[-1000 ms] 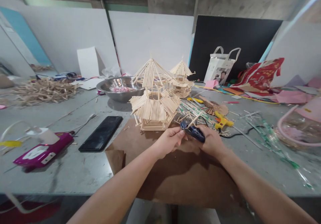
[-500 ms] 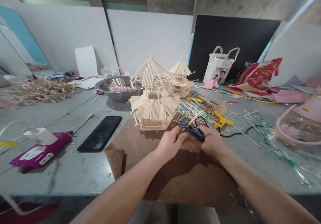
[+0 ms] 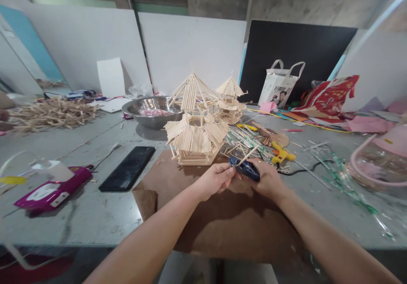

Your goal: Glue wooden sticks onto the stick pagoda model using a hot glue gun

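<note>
My right hand (image 3: 269, 178) is closed around a pair of dark blue-handled pliers (image 3: 249, 171), whose jaws point left toward my other hand. My left hand (image 3: 218, 180) pinches the lower end of a thin wooden stick (image 3: 249, 154), which slants up to the right across the pliers. Whether the jaws touch the stick is hard to make out. Just behind my left hand stands a pavilion model (image 3: 197, 137) built of wooden sticks, with a two-tier roof. Brown paper (image 3: 203, 233) lies beneath both hands.
A smaller stick pavilion (image 3: 230, 99) and a steel bowl (image 3: 143, 121) stand behind. On the right lie a yellow glue gun (image 3: 281, 152), loose sticks and plastic wrappers (image 3: 346, 182). A phone (image 3: 127, 169) and a purple power strip (image 3: 54, 193) are on the left.
The pliers have turned a little in my right hand, and their jaws show less. My left fingers have shifted slightly and now pinch the stick's lower end.
</note>
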`<state>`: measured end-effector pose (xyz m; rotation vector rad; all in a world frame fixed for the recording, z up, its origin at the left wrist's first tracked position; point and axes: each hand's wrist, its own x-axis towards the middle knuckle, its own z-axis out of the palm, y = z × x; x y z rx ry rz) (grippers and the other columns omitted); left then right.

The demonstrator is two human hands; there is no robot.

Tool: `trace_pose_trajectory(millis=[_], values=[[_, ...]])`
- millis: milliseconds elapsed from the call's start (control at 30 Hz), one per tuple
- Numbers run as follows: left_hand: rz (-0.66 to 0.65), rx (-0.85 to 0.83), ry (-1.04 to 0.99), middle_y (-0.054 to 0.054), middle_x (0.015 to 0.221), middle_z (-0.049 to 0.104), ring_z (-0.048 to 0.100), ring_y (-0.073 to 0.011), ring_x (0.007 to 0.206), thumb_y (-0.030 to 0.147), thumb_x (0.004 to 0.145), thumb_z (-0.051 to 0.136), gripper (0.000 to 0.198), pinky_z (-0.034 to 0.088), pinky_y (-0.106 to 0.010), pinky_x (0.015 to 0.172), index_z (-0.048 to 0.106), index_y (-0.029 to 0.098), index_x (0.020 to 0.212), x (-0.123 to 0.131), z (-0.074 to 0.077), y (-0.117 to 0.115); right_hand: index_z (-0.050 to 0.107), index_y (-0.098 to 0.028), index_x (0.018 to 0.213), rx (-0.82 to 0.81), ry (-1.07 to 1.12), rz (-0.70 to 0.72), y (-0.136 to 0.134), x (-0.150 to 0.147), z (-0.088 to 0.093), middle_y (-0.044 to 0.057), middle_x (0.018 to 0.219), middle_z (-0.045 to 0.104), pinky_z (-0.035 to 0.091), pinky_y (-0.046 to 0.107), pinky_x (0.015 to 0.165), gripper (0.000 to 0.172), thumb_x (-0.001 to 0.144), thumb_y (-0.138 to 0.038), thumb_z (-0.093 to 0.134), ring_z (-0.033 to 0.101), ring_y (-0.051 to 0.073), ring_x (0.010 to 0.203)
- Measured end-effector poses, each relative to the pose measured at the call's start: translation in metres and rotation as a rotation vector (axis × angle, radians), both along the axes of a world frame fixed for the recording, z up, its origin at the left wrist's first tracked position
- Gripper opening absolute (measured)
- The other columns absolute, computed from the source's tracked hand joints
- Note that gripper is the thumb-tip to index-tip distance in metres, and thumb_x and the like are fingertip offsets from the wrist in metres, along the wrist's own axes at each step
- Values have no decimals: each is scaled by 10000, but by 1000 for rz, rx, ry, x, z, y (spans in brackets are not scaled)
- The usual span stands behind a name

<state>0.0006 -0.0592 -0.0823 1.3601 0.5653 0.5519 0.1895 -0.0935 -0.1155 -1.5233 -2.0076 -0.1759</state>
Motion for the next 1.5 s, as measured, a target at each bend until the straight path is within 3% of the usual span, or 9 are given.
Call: trace_pose_trajectory(millis=[133, 467, 567, 767, 1067, 1233, 1500], values=[[-69, -79, -44, 95, 398, 314, 138, -12, 323, 436, 717, 533, 308, 89, -162, 328, 526, 128, 716, -2, 0, 2, 528, -162, 975, -16, 2, 6, -1, 0, 1, 98, 917, 633, 444, 318, 699, 333, 673, -303, 527, 594, 212, 789], [-75, -54, -53, 99, 391, 303, 129, -12, 316, 431, 719, 530, 308, 86, -165, 323, 526, 123, 724, -3, 1, 2, 510, -158, 988, -9, -12, 11, -2, -1, 2, 95, 911, 630, 437, 322, 706, 345, 675, -302, 527, 590, 211, 795], [-19, 27, -25, 93, 397, 310, 159, -17, 327, 459, 718, 515, 337, 109, -171, 335, 536, 124, 722, -1, 0, 2, 503, -169, 996, -14, -6, 11, -2, 0, 2, 92, 935, 623, 430, 319, 724, 346, 675, -294, 529, 586, 209, 815], [169, 352, 34, 67, 434, 322, 234, -36, 417, 527, 678, 514, 409, 163, -187, 390, 571, 122, 666, 4, 1, -1, 499, -162, 1021, -2, -37, 3, 0, 2, 2, 105, 951, 619, 428, 332, 714, 386, 658, -286, 539, 580, 225, 833], [132, 353, 35, 64, 447, 324, 260, -46, 430, 484, 736, 469, 375, 197, -183, 416, 565, 122, 715, 2, 3, -4, 534, -146, 977, -18, -45, -30, -3, -2, 4, 104, 880, 637, 429, 312, 654, 346, 681, -323, 510, 592, 220, 751], [147, 442, 66, 51, 479, 347, 284, -57, 450, 474, 771, 412, 387, 246, -180, 439, 571, 124, 734, 3, -3, -2, 551, -177, 939, -100, -8, -68, -6, -6, 9, 72, 826, 643, 427, 291, 650, 313, 660, -317, 524, 593, 211, 745], [439, 748, 230, -2, 638, 530, 466, -125, 641, 366, 811, 377, 330, 368, -212, 618, 598, 132, 884, 5, -12, -5, 548, -184, 933, -141, 14, -131, -3, -10, 9, 82, 852, 641, 435, 316, 670, 311, 629, -246, 515, 590, 227, 765]])
